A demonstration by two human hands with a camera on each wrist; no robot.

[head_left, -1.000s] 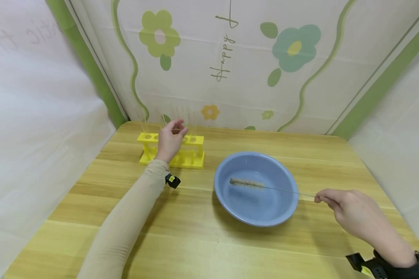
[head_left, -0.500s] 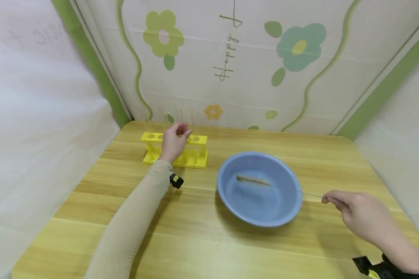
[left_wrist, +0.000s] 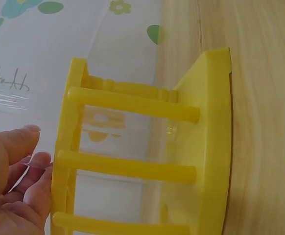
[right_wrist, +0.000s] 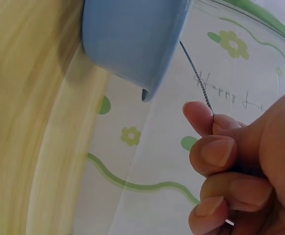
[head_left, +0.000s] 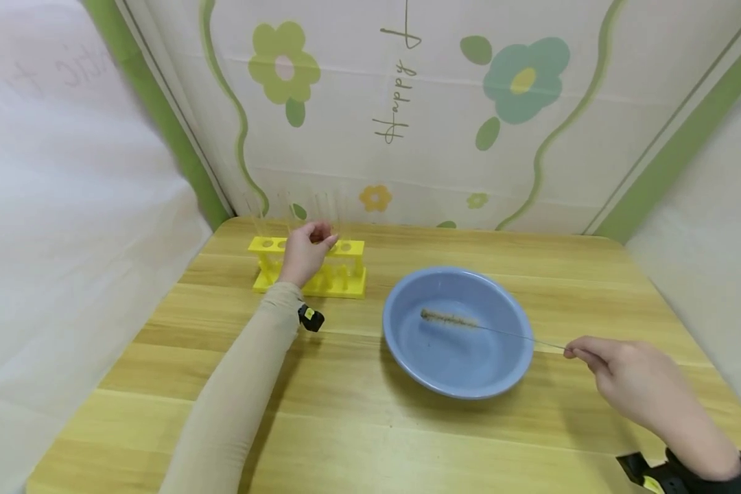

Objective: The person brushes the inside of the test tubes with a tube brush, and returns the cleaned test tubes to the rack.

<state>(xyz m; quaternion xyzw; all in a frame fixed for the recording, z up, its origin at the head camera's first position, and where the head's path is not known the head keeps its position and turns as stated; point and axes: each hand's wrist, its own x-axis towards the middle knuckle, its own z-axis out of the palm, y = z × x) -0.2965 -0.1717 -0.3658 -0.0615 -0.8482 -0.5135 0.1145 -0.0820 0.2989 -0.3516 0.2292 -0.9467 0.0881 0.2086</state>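
Note:
My left hand [head_left: 304,255] is at the top bar of a yellow test tube rack [head_left: 302,291], fingers curled around a clear glass test tube. In the left wrist view, a thin glass edge [left_wrist: 28,164] shows between that hand's thumb and fingers, right beside the rack's bar. Several other clear test tubes [head_left: 256,214] stand upright in the rack. My right hand [head_left: 639,384] pinches the thin wire handle [right_wrist: 196,73] of a test tube brush between thumb and forefinger. The brush's bristled head [head_left: 449,319] hangs over the inside of a blue basin [head_left: 401,357].
The blue basin sits mid-table, right of the rack. A wooden table [head_left: 333,425] carries everything. Behind it hangs a white curtain with printed flowers [head_left: 432,165], and white fabric walls [head_left: 68,240] close in both sides. Each wrist wears a small black camera [head_left: 311,318].
My left hand has lowered slightly toward the rack's top bar. The brush head in my right hand has shifted a little to the right over the basin.

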